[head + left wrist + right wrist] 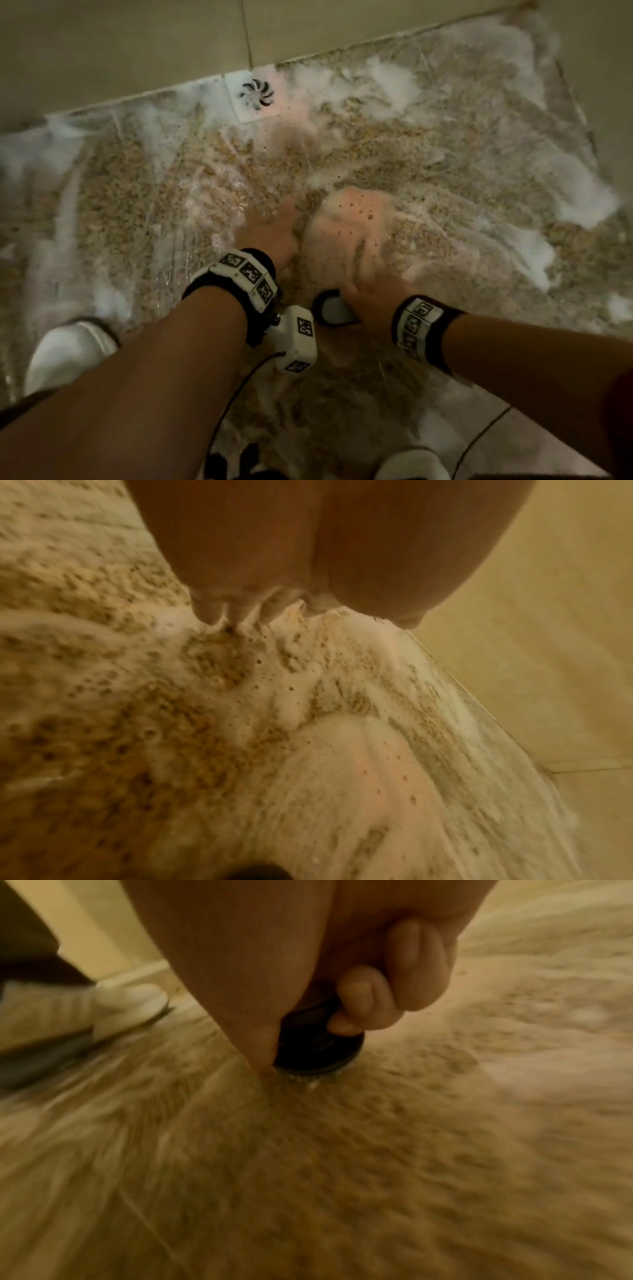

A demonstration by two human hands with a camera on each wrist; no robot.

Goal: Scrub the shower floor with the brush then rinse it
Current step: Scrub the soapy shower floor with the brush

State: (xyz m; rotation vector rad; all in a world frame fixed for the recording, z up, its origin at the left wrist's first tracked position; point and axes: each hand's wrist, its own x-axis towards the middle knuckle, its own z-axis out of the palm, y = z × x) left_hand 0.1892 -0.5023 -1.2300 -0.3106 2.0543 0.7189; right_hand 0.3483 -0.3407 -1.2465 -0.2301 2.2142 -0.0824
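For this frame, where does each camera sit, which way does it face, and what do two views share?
Head: worn high, looks down at the foamy speckled shower floor and white square drain; both forearms show.
Left wrist: looks along the left hand, fingertips at the foam.
Right wrist: looks along the right hand, which grips the round black brush; a white shoe shows.
Shared: head and right wrist both show the brush.

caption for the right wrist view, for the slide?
Right hand grips a black round brush pressed bristles-down on the wet speckled shower floor.

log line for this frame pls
phase: scrubbing | right hand: grips brush on shower floor | left hand: fingertips on suds | rinse: not yet done
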